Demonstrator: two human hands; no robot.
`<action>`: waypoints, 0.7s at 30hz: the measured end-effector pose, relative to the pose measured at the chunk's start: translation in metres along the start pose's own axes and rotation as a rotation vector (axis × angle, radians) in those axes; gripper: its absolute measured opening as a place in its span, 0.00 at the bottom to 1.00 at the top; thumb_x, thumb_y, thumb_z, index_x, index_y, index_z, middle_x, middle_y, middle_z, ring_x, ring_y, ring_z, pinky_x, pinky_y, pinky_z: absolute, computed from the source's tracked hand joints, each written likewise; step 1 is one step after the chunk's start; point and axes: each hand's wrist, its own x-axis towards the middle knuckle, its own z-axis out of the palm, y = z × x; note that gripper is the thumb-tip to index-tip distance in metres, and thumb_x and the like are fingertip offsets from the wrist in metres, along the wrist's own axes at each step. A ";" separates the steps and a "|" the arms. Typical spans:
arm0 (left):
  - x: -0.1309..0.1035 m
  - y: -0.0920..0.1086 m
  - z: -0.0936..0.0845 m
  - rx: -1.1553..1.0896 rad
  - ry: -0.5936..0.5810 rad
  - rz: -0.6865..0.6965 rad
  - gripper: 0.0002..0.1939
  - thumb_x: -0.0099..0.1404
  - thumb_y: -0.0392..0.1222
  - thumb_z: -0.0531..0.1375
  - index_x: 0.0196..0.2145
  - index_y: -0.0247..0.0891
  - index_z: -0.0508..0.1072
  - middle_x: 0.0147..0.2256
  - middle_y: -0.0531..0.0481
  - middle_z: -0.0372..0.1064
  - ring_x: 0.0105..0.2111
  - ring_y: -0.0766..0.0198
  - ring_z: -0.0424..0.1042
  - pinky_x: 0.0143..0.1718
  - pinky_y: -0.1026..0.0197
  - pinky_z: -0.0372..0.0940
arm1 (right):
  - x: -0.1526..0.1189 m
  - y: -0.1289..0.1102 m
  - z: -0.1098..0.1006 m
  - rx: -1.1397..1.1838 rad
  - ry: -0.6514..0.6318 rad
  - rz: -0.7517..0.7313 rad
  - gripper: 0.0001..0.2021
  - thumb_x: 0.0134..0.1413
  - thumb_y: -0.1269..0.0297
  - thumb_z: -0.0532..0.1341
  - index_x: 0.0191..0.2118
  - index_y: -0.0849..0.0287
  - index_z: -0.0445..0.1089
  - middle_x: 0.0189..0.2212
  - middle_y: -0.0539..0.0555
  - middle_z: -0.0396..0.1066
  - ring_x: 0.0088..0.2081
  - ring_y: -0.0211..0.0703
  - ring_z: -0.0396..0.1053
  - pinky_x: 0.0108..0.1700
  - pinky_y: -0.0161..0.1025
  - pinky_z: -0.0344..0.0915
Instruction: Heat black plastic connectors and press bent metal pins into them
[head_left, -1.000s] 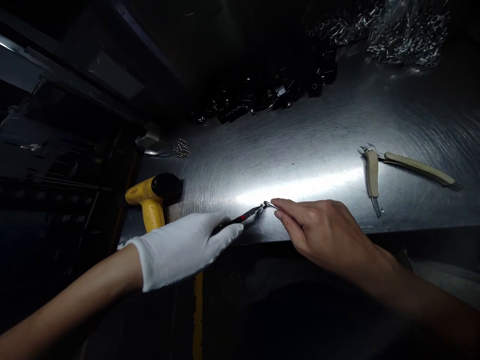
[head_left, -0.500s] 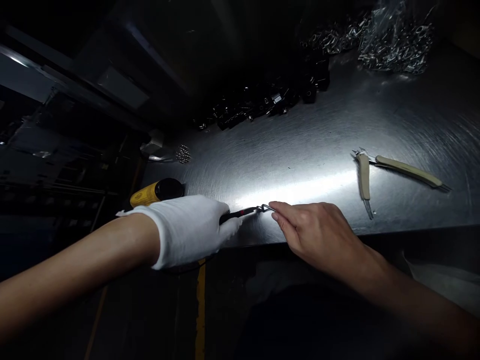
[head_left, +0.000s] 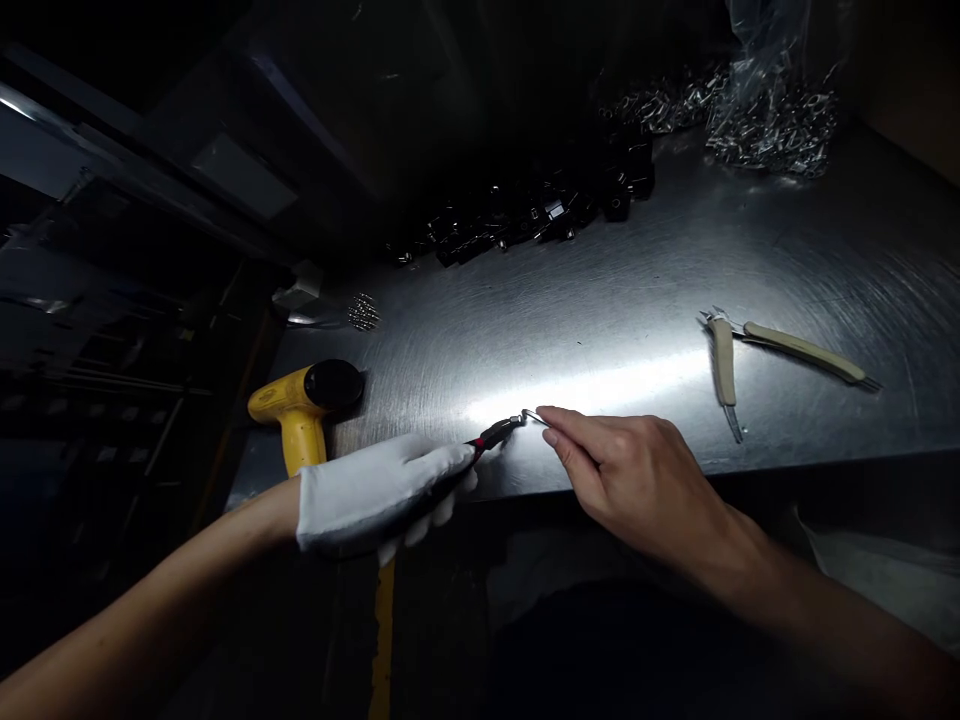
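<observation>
My left hand, in a white glove, is closed round black pliers with a red mark near the jaws. The jaw tips meet a tiny metal part just above the steel table; its exact shape is too small to tell. Bare and pinched, my right hand holds a thin bent metal piece between thumb and forefinger. That piece reaches to the jaw tips, and I cannot tell whether it is joined to the tiny part.
Beige-handled cutters lie spread on the steel table at right. A yellow heat gun rests at left, near a cluster of shiny beads. Behind are dark parts and a plastic bag among small metal pieces.
My left hand has turned and dropped lower, tilting the pliers upward toward the right hand. More of the heat gun shows. My right hand stays nearly in place, still pinching the metal piece.
</observation>
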 end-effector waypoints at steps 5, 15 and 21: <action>0.013 -0.021 -0.003 -0.256 -0.179 0.007 0.26 0.64 0.66 0.59 0.42 0.38 0.77 0.28 0.47 0.71 0.21 0.63 0.68 0.19 0.63 0.67 | -0.001 0.000 0.007 -0.037 0.006 -0.021 0.17 0.71 0.67 0.55 0.61 0.56 0.70 0.22 0.45 0.68 0.22 0.35 0.61 0.25 0.38 0.55; 0.020 -0.031 0.004 -0.151 -0.135 0.158 0.30 0.68 0.69 0.51 0.42 0.37 0.73 0.28 0.51 0.67 0.22 0.67 0.65 0.19 0.68 0.63 | 0.000 0.001 0.008 -0.238 0.068 -0.039 0.18 0.71 0.67 0.56 0.63 0.57 0.69 0.26 0.46 0.70 0.25 0.36 0.64 0.27 0.37 0.56; 0.026 -0.044 0.019 -0.470 -0.106 0.206 0.24 0.70 0.63 0.54 0.42 0.37 0.73 0.30 0.49 0.69 0.25 0.65 0.68 0.23 0.66 0.64 | 0.033 0.006 -0.006 -0.482 0.111 -0.057 0.16 0.72 0.67 0.54 0.58 0.57 0.72 0.36 0.54 0.73 0.38 0.45 0.67 0.30 0.40 0.60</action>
